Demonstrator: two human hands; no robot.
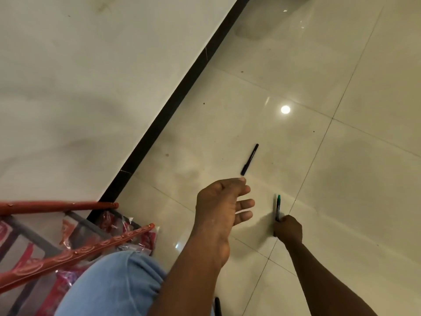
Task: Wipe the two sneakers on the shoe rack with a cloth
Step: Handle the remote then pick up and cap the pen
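While right hand (288,228) grips green pen (278,206), black pen (250,159) lies beyond.

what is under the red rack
Crinkled red-and-clear plastic wrap lies beneath the bars of the rack. The knee covers the near part, so anything there is hidden.

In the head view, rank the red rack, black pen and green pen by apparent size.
Largest: red rack.
Then: black pen and green pen, alike; the right hand hides part of the green one.
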